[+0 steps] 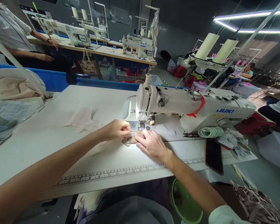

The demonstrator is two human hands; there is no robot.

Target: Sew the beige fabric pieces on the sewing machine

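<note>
A white sewing machine point(172, 101) stands on the table, its needle area lit. Just in front of the needle lies a small tan piece of fabric point(132, 140). My left hand point(120, 129) pinches at the left edge of this piece, thumb and fingertips together. On its right side rests my right hand point(152, 143), fingers stretched out and pressing it down on the table. Left of my left hand, thin pale fabric pieces point(82, 119) lie loosely on the tabletop.
A phone point(213, 157), a coil of pale green cord point(210, 132) and scraps point(238, 143) lie at the right. A ruler strip point(121, 172) runs along the front edge. Below is a green basket point(185, 202). Another person point(14, 34) sits at the far left.
</note>
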